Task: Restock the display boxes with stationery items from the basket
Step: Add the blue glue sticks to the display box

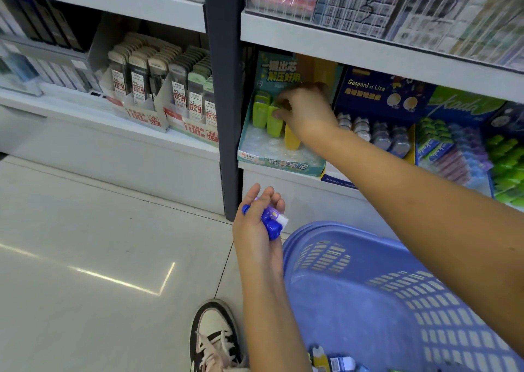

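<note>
My right hand [304, 113] reaches into the teal display box [280, 161] on the low shelf and pinches a green eraser [274, 122] standing in it. Another green eraser [260, 110] stands to its left and a yellow one [292, 139] just below my hand. My left hand [255, 224] hovers above the floor in front of the shelf, its fingers curled round blue erasers [270, 219]. The blue plastic basket [397, 295] sits at the lower right, with a few items [331, 360] showing at its bottom.
A dark upright post [224, 88] divides the shelving. Pencil-lead display boxes [170, 93] fill the left shelf. A navy display box [377, 99] and boxes of green and purple items [465, 150] stand right of the teal box. My shoe [215, 340] rests on the tiled floor.
</note>
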`<state>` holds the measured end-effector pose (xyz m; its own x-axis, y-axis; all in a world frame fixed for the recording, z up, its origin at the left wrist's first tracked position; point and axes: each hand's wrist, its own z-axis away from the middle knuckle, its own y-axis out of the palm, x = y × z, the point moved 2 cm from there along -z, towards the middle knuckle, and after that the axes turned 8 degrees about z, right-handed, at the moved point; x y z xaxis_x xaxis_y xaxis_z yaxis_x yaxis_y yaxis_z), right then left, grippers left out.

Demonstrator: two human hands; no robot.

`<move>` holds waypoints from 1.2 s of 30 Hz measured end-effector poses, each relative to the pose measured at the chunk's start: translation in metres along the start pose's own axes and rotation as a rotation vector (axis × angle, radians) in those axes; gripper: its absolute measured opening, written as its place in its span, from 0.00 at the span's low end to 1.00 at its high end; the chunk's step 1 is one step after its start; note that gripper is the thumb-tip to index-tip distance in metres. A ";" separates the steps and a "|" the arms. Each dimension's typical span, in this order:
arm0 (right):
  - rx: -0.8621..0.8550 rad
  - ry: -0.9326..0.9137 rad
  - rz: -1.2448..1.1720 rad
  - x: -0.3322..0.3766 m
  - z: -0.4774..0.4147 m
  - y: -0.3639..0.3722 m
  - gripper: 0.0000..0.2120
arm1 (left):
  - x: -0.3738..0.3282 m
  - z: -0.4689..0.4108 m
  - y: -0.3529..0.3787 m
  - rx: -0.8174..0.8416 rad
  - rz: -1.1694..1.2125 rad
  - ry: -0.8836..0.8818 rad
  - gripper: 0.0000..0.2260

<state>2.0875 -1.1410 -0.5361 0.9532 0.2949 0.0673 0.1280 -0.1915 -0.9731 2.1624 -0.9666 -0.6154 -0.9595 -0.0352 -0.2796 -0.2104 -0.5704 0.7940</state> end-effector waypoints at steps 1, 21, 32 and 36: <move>-0.009 -0.004 -0.040 -0.001 0.000 -0.001 0.14 | 0.000 0.000 0.000 0.005 -0.001 -0.002 0.10; 0.090 -0.182 0.087 -0.008 -0.009 -0.009 0.15 | 0.001 -0.004 -0.008 0.006 0.044 -0.017 0.10; 0.248 -0.133 0.221 0.004 0.002 -0.024 0.21 | -0.008 0.004 0.002 0.096 0.152 0.014 0.11; 0.089 -0.025 -0.153 0.009 0.065 -0.026 0.16 | -0.001 0.009 0.009 0.133 0.137 0.077 0.11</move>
<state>2.0747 -1.0726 -0.5244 0.9172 0.3378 0.2112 0.2446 -0.0591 -0.9678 2.1595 -0.9643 -0.6037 -0.9648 -0.1704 -0.2004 -0.1068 -0.4424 0.8904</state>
